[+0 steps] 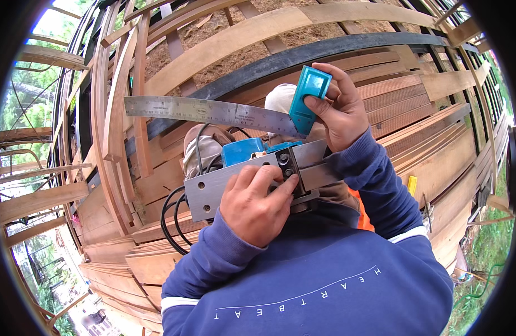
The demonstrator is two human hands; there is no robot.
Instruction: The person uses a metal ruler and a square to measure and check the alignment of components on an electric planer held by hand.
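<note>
An electric planer [207, 192] lies across my lap with its flat metal sole turned up and part of its blue body showing. My left hand [255, 204] rests over the sole, fingers bent, and its index fingertip touches the black bolted cutter block [287, 165]. Above the planer, my right hand [345, 109] grips the teal head of a combination square [310, 92] between thumb and fingers. The square's steel rule [205, 112] reaches out to the left, apart from the planer. The metal plate right of the cutter block is partly behind my right sleeve.
Black cord [173, 215] loops at the planer's left end. Stacked wooden planks [395, 103] surround me, with long boards [119, 106] standing out on the left. A dark beam [241, 63] crosses ahead. A yellow object [412, 185] lies to my right, and orange material [361, 214] shows beside my lap.
</note>
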